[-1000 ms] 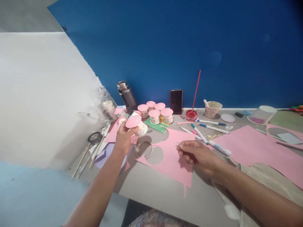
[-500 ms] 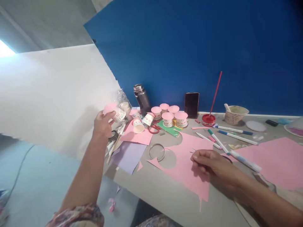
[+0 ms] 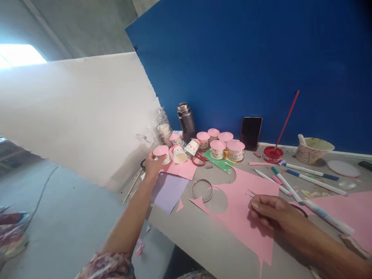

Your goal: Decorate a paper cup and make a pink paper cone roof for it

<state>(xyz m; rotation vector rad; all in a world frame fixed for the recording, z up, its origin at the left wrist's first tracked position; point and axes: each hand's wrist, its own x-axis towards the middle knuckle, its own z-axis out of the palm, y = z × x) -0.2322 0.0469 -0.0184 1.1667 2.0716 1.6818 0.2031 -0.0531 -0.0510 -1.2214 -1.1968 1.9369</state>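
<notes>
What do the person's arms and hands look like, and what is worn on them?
The left hand and the right hand are bare, with no gloves, rings or watch visible. A sleeve with a multicoloured, seemingly floral print covers the left upper arm. The right forearm shows no sleeve.

Your left hand [image 3: 152, 166] grips a small printed paper cup capped with a pink paper disc [image 3: 161, 152], just left of the dark metal flask [image 3: 186, 122]. Your right hand [image 3: 273, 213], well right of the flask, rests curled into a fist on a pink paper sheet with a round cut-out [image 3: 240, 188].
</notes>
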